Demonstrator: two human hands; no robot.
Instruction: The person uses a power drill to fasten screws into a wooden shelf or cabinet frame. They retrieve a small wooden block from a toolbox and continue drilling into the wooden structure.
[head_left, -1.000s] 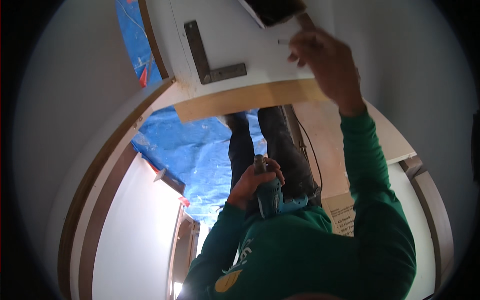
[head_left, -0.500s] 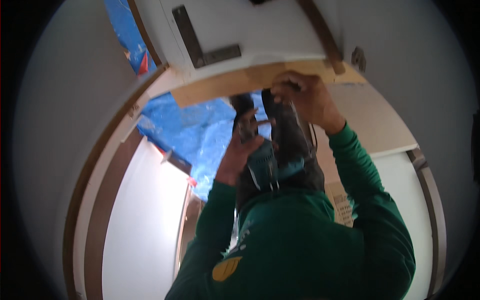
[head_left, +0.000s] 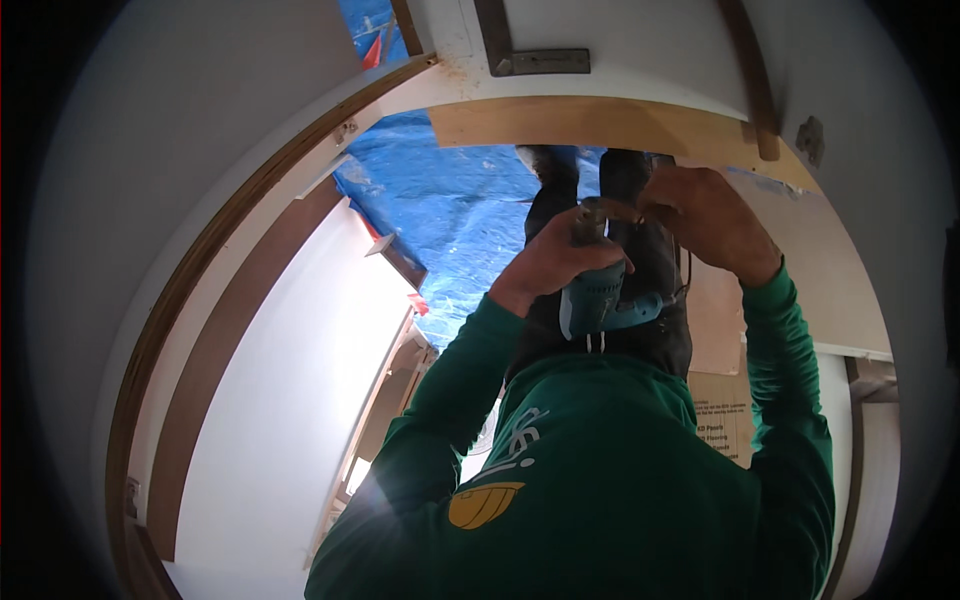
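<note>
A teal power drill is held in front of my body, its dark chuck pointing away from me and its handle lying toward the right. My left hand is wrapped around the front of the drill, just behind the chuck. Close to the chuck's right side, my right hand is bent with its fingers drawn together. Whatever lies between those fingertips, if anything, is too small to make out. A thin dark cord shows beside the drill's handle.
Beyond my hands, a white panel edged with a bare wood strip carries a metal square and a hammer-like wooden handle. Blue plastic sheeting covers the floor. White panels stand left and right; printed cardboard lies at lower right.
The view has shifted, so everything sits further right and higher. My right hand has come down from the wood strip to beside the chuck. My left hand still holds the drill.
</note>
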